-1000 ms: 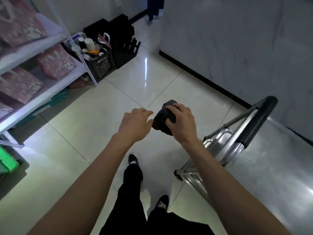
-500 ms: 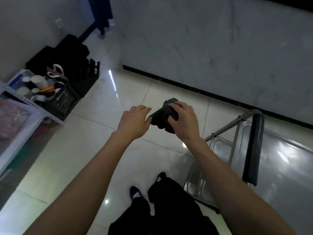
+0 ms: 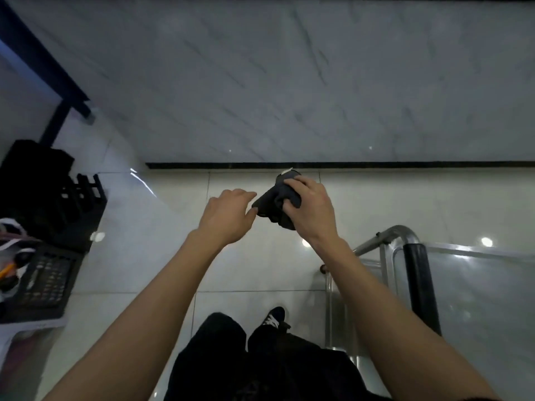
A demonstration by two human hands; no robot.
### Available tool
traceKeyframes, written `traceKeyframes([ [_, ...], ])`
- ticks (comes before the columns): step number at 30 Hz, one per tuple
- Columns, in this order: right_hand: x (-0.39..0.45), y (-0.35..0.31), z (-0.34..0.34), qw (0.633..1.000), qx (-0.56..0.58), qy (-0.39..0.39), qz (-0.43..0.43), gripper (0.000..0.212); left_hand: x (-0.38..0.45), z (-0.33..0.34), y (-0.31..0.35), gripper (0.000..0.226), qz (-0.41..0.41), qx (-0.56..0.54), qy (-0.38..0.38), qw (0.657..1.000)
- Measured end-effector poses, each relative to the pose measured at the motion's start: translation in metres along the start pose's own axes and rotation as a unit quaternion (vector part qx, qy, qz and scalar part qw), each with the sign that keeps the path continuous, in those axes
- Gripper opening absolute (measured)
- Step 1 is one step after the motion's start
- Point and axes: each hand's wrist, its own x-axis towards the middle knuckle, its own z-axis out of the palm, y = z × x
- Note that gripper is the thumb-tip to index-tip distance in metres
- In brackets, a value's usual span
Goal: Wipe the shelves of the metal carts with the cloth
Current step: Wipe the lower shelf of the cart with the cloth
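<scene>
A bunched dark cloth [image 3: 275, 202] is held in front of me over the tiled floor. My right hand [image 3: 311, 211] grips it from the right, fingers curled round the bundle. My left hand [image 3: 228, 217] is just left of the cloth, its fingertips at the cloth's left edge; whether they pinch it I cannot make out. The metal cart [image 3: 477, 285] stands at the lower right, its shiny top shelf and black-padded handle [image 3: 419, 287] below and right of my right forearm.
A grey marble wall [image 3: 289, 82] with a black skirting runs across ahead. Black crates [image 3: 43, 198] and a basket of small items [image 3: 37, 282] sit at the left. My legs and shoes [image 3: 272, 316] are on the glossy floor below.
The view has swung right: the pink-stocked shelving has left the frame and the wall now faces me. The cart has come further into view. Both hands stay together at the cloth.
</scene>
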Motion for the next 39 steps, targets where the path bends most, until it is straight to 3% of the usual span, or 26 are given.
traceKeyframes([
  [9,0.117,0.064,-0.015,0.993,-0.032,0.053,0.099,0.045,0.186,-0.016,0.029,0.046,0.116,-0.001,-0.039,0.993],
  [16,0.185,0.111,-0.037,0.969,-0.057,0.094,0.223,0.045,0.322,-0.021,0.077,0.045,0.255,0.009,-0.093,0.962],
  [25,0.205,0.195,-0.086,0.902,-0.045,0.213,0.374,0.047,0.422,-0.003,0.205,0.034,0.418,0.053,-0.176,0.89],
  [33,0.207,0.269,-0.146,0.848,-0.026,0.308,0.43,0.045,0.471,0.008,0.347,0.02,0.514,0.069,-0.225,0.825],
  [39,0.196,0.308,-0.187,0.802,-0.033,0.366,0.471,0.044,0.483,0.017,0.435,0.024,0.573,0.084,-0.251,0.776],
])
